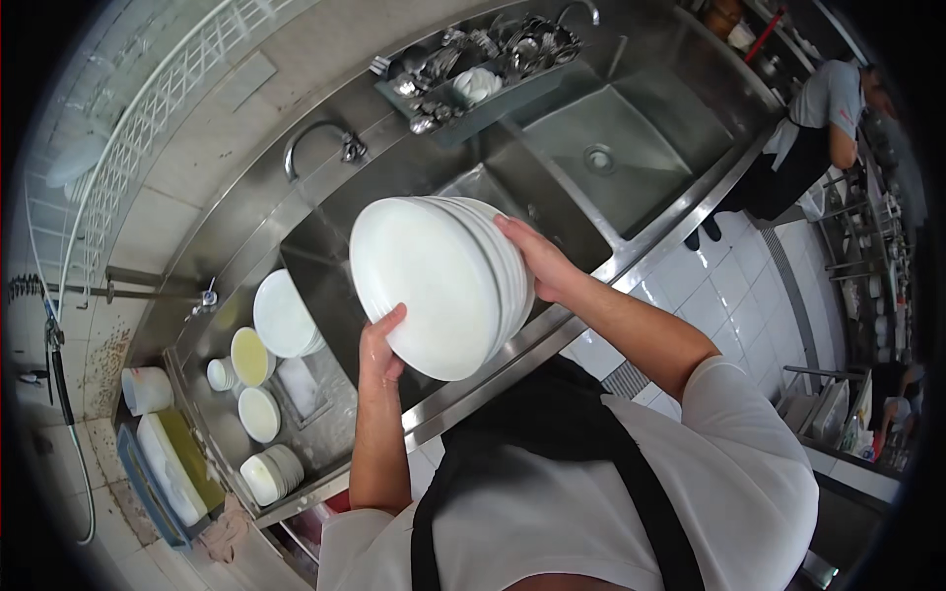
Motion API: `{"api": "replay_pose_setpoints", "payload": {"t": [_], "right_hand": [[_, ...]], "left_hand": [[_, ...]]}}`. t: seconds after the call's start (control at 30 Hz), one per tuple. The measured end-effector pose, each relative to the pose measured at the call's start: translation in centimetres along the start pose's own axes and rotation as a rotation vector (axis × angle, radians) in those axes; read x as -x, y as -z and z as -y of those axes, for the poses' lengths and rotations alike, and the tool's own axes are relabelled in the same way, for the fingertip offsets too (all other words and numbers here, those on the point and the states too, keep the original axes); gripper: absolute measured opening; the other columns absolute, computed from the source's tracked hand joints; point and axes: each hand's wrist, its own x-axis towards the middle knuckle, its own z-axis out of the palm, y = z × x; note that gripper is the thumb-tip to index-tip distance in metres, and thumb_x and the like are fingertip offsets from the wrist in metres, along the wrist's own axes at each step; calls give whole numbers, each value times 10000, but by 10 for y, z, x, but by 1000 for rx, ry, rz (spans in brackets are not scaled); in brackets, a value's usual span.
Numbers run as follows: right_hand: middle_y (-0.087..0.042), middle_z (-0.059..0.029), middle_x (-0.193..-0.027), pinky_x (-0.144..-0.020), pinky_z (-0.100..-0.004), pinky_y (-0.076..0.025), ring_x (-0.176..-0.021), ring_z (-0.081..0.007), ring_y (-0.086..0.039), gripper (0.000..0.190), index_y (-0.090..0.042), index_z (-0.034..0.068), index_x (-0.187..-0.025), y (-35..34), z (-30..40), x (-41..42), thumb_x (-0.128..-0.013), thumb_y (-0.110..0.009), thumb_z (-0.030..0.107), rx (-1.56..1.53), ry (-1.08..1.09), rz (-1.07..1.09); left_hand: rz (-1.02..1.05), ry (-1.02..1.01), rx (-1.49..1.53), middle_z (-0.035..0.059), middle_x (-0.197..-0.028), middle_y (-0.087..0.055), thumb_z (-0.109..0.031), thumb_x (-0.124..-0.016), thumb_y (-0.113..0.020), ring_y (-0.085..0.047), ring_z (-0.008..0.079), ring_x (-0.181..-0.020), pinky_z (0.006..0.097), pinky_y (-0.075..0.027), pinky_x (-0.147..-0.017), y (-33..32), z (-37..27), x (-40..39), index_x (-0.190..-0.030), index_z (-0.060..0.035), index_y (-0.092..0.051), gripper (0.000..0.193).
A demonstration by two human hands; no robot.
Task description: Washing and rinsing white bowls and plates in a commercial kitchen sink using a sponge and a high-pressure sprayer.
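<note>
A stack of several white plates (pixel 429 288) is held tilted between both hands, above the near edge of the left sink basin (pixel 340 221). My left hand (pixel 382 343) grips the lower left rim, its thumb lying on the face of the front plate. On the opposite side, my right hand (pixel 539 258) clasps the stack's upper right edge, with fingers against the rear plates. Thin water runs from the curved metal faucet (pixel 303 148) behind the stack. The plates hide part of the basin.
White plates (pixel 284 314), bowls (pixel 259 415) and stacked small dishes (pixel 272 475) stand on the left drainboard. A grey cutlery tray (pixel 480 111) spans the sink's back. The right basin (pixel 606 155) has a drain. A person (pixel 805 140) in a dark apron stands at far right.
</note>
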Motion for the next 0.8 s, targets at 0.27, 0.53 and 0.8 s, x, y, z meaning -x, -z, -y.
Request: {"api": "replay_pose_setpoints", "payload": {"t": [0.27,0.53,0.8], "right_hand": [[-587,-86,-1215,-952,-330,-457,-1092,-179,-575,541,-488,64,-1302,99,67,26,-965,-400,476,-114,128,-53],[-561,-88,-1255,-953,-365,-457,-1123,-207,-556,562,-487,89,-1311,261,146,-19,-953,-394,512,-253,131,-31],[-551,-101,-1268,-934,-398,-478,-1123,-240,-557,632,-454,87,-1342,426,198,-85,-945,-338,565,-283,-51,38]], "left_hand": [[202,97,-102,231,-1237,-520,-151,-800,-656,-552,327,-1104,382,-475,-909,-117,27,-69,-1326,88,-356,651],[201,8,-185,228,-1219,-536,-139,-798,-653,-553,330,-1100,397,-448,-939,-278,63,-150,-1309,94,-383,624],[152,-83,-175,194,-1228,-537,-123,-784,-662,-549,295,-1095,376,-428,-954,-389,151,-247,-1352,16,-357,659]]}}
